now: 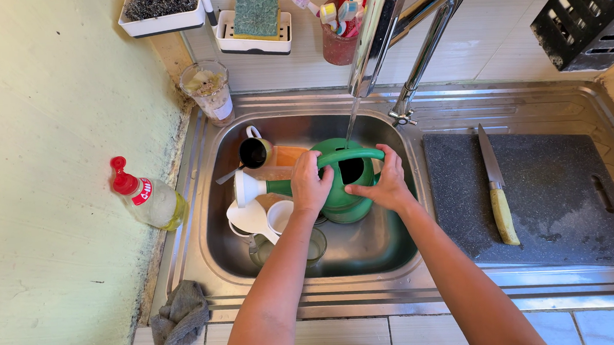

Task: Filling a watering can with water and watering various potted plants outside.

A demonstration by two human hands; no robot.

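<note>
Green watering can (341, 192) gripped by left hand (309, 187) and right hand (388, 184) | sink (401, 249) walls near, mugs (263, 216) crowd left

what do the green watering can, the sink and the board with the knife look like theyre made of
Watering can, held by the left hand and right hand: likely plastic, with an even green, softly glossy moulded look. Sink: stainless steel, brushed and reflective. Cutting board: dark speckled grey, stone-look; could be plastic or glass.
</note>
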